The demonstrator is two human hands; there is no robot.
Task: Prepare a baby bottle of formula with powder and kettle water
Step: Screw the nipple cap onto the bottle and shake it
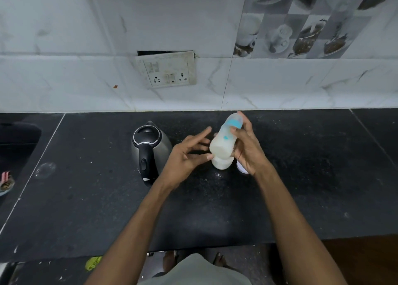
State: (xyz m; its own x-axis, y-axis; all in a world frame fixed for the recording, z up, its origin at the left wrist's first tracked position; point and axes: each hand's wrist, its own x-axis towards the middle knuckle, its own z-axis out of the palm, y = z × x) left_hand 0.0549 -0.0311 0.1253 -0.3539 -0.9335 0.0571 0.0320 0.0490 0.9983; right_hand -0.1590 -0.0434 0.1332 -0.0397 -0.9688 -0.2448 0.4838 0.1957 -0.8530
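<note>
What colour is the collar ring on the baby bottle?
Light blue, on the baby bottle gripped by the right hand; the head view shows it.

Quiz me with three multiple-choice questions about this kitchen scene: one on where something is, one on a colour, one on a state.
1. Where is the kettle relative to the bottle?
A. To its left
B. To its right
C. Behind it, against the wall

2. What colour is the bottle's collar?
A. Red
B. Blue
C. Yellow

3. What does the bottle hold?
A. Nothing
B. Clear water
C. Milky white liquid

Answers:
1. A, the kettle stands on the counter left of the bottle.
2. B, a blue ring sits below the cap.
3. C, the body looks white while the right hand grips it; the left hand is open beside it.
</note>
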